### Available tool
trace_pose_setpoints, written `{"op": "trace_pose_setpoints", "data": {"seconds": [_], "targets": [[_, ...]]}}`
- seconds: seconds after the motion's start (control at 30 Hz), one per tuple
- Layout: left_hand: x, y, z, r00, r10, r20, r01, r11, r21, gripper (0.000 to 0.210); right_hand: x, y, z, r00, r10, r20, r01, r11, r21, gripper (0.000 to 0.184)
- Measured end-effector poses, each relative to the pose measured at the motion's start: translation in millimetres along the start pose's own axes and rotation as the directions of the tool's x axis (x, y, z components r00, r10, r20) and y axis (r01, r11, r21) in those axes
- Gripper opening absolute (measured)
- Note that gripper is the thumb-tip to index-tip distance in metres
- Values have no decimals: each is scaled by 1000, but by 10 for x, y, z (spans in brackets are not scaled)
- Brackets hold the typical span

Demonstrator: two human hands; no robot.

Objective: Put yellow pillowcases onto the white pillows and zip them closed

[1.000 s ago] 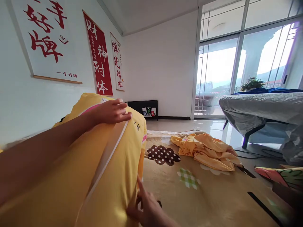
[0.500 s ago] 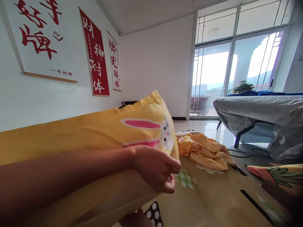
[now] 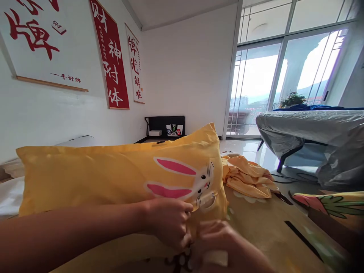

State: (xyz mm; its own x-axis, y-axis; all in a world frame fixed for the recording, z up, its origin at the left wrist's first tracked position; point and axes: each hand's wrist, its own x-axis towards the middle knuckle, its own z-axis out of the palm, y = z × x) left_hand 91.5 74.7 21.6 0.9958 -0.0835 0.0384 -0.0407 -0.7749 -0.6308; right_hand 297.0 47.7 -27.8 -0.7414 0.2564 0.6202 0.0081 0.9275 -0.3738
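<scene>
A plump yellow pillow (image 3: 93, 178) spans the middle of the view, its long side running left to right. On its right end is a white rabbit face (image 3: 203, 185) with pink ears, lying sideways. My left hand (image 3: 170, 222) is closed on the fabric at the pillow's near side, below the ears. Close beside it, my right hand (image 3: 218, 242) is also closed on the cloth near the lower right corner, a little blurred by motion. The cloth between the fingers is mostly hidden.
Crumpled orange-yellow cloth (image 3: 247, 176) lies on the patterned mat (image 3: 253, 223) beyond the pillow. A carrot-print cushion (image 3: 332, 204) is at right. A plastic-covered table (image 3: 307, 125) stands behind it, and a low black shelf (image 3: 159, 123) sits against the back wall.
My right hand has come up beside the left and taken hold of the cloth. My left hand has moved left and slightly down. More of the pillow's left end now shows.
</scene>
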Motion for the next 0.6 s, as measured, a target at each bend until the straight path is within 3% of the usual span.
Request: {"op": "trace_pose_setpoints", "data": {"seconds": [0.07,0.13,0.23,0.5,0.6], "targets": [[9,12,-13,1000,-8,-27,9,1000,17,22,45,185,-221,988,-4,-153,-20,988,-155,3],[20,24,-27,999,-5,-40,7,998,58,21,59,340,-335,953,-30,-303,-99,910,-402,24],[34,30,-56,999,21,-25,-19,995,95,22,75,513,-319,946,-31,-323,-191,753,-630,61],[38,34,-107,993,8,-114,1,997,83,24,145,713,-189,923,-20,-385,-300,592,-748,60],[26,41,-118,991,3,-136,8,997,81,25,194,743,-27,871,-151,-467,-323,541,-776,53]]}}
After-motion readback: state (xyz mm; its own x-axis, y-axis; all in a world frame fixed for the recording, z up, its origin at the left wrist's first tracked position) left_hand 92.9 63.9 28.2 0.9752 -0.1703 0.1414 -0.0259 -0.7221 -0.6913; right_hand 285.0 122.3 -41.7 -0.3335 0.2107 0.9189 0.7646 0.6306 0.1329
